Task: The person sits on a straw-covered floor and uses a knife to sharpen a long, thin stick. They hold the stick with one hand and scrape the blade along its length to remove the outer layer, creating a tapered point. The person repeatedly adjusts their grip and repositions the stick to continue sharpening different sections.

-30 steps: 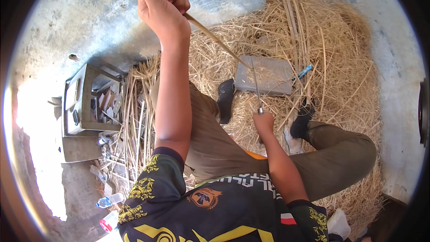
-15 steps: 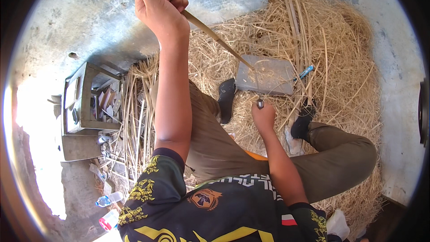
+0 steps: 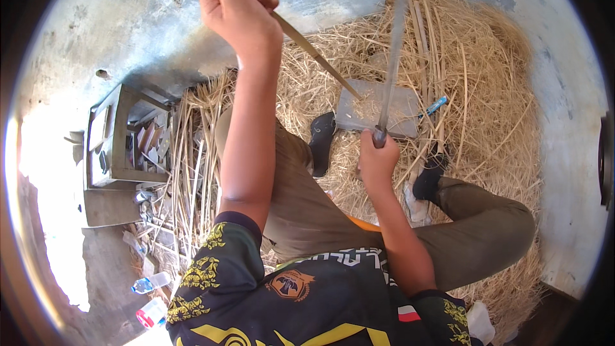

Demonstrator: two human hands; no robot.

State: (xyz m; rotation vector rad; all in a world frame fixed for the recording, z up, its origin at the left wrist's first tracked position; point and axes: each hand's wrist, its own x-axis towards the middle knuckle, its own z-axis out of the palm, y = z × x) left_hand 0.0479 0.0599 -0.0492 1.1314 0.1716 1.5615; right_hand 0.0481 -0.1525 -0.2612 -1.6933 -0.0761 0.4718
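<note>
High at the upper left, my left hand is closed round a long bamboo strip. The strip slants down to the right, and its lower end rests on a flat grey block strewn with shavings. My right hand grips the dark handle of a long-bladed knife just in front of the block. The blade points up and away, right of the strip and apart from it; its tip is blurred.
Straw-like shavings cover the floor round my legs. A blue marker lies at the block's right edge, near long loose strips. To the left stand a wooden stool frame, more strips and a plastic bottle.
My right hand has swung the knife blade upward, so more of its length now shows. My left hand has shifted slightly right, still holding the bamboo strip.
</note>
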